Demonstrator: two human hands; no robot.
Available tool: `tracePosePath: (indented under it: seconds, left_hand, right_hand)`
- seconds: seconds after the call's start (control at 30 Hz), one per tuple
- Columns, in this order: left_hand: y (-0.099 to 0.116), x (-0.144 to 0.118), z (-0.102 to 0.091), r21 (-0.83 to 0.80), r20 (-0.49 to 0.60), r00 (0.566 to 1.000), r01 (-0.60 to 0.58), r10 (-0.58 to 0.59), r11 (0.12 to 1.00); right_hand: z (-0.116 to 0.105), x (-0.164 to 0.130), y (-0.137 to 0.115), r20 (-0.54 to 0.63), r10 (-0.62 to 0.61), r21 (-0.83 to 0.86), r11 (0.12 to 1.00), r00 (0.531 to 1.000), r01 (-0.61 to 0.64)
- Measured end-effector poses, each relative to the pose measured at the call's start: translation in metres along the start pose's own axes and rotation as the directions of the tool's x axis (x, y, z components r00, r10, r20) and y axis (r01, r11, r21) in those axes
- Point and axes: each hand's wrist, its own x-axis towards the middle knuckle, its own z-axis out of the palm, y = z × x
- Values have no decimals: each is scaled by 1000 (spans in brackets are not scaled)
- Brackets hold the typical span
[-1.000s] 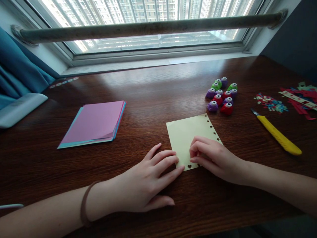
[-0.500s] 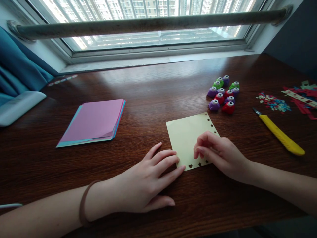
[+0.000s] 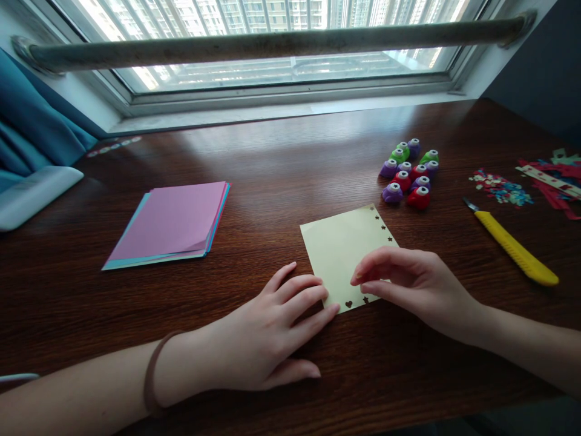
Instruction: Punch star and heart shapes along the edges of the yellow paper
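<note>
A pale yellow square of paper lies on the desk, with small star-shaped holes along its right edge and a heart and star holes along its near edge. My left hand rests flat with fingers spread, its fingertips on the paper's near left corner. Over the paper's lower right part is my right hand, fingers bent and the thumb apart from them, with nothing visible between. That hand hides the lower right corner of the sheet. Several red, green and purple craft punches stand in a cluster beyond the paper.
A yellow utility knife lies at the right, its blade pointing away from me. Behind it are a heap of tiny punched paper bits and coloured paper strips. To the left sits a stack of coloured paper, pink on top.
The yellow paper has swung slightly to the left at its far side. My right hand has shifted a little to the right, and its thumb and fingers have moved apart. My left hand stays put.
</note>
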Motion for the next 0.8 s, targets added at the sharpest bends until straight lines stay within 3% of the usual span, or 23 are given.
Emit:
tracePosePath:
  seconds: [0.1,0.2,0.43,0.6,0.8]
  left_hand:
    - [0,1,0,3,14,1000,1,-1,1000]
    - [-1,1,0,6,25,1000,0,0,1000]
    - [-1,1,0,28,18,1000,-18,17,999]
    - [-1,1,0,31,30,999,-19,18,999]
    - [-2,1,0,36,46,999,-16,15,999]
  right_hand:
    - [3,-1,1,36,117,279,952,992,-123]
    - [4,-1,5,87,155,448,876,984,-177]
    - [2,-3,7,-20,198,396,902,980,-175]
    - [3,-3,5,9,214,534,825,977,-185]
    - [6,-4,3,25,252,573,789,967,-221]
